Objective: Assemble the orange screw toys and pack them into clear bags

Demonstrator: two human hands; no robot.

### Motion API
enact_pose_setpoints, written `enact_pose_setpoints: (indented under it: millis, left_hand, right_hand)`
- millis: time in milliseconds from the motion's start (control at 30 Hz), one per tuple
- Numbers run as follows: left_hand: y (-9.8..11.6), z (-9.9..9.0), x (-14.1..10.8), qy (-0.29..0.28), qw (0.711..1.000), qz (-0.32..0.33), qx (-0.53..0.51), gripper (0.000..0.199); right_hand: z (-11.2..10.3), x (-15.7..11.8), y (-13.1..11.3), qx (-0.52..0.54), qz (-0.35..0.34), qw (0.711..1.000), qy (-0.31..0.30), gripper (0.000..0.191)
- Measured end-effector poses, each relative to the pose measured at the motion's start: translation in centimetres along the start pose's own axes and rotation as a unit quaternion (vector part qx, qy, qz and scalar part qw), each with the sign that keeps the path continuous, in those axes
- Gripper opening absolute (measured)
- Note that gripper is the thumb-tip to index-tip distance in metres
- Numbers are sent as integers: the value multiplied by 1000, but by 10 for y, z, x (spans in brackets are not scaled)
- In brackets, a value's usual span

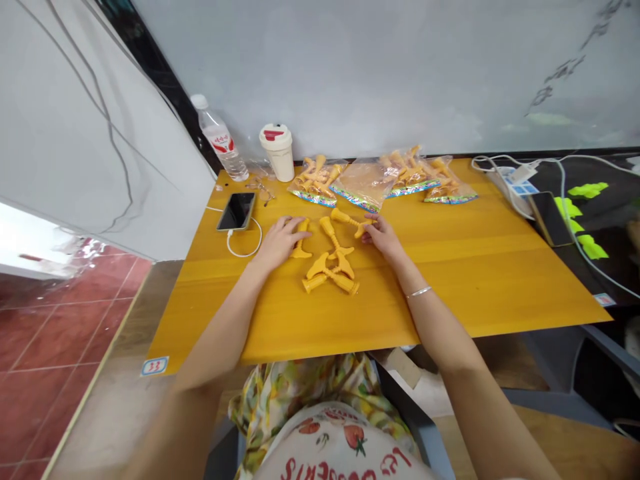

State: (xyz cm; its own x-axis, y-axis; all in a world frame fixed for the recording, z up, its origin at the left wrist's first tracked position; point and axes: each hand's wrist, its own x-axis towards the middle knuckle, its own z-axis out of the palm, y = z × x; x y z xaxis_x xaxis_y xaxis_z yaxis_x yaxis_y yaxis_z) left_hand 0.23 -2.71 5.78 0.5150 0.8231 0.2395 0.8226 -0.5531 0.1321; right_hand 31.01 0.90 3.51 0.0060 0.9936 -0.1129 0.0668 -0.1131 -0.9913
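Several yellow plastic hammer-shaped pieces lie on the wooden table. My left hand has its fingers closed round one upright-lying piece at the left of the group. On the right, my right hand pinches the head end of another piece, whose handle points left. Between my hands lies a third piece, and nearer to me two more pieces cross each other, touching it.
Clear bags of yellow pieces line the table's back edge, one of them flatter. At back left are a bottle, a white cup and a phone with its cable. Cables and another phone lie on the right.
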Motion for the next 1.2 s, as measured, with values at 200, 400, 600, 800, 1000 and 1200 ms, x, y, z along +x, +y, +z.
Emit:
enact_pose_setpoints:
  millis: [200, 400, 600, 800, 1000, 1200]
  left_hand:
    - [12, -15, 26, -60, 990, 101, 75, 33]
    - [25, -26, 65, -147, 972, 173, 63, 93]
    - [38, -14, 108, -262, 954, 147, -5, 101]
    - [30, -8, 102, -244, 967, 49, -47, 86]
    - [29, -3, 64, -192, 980, -48, -6, 83]
    - [-6, 7, 71, -76, 981, -96, -152, 77]
  right_hand:
    - [1, 3, 8, -76, -33, 996, -15, 47]
    - [1, 8, 20, -105, -72, 992, 0, 64]
    - [3, 8, 25, -90, -136, 985, -48, 61]
    - [-1, 8, 23, -193, -205, 959, -9, 39]
    - [1, 4, 20, -277, -240, 930, -9, 36]
    - [8, -7, 11, -338, -276, 896, -87, 33]
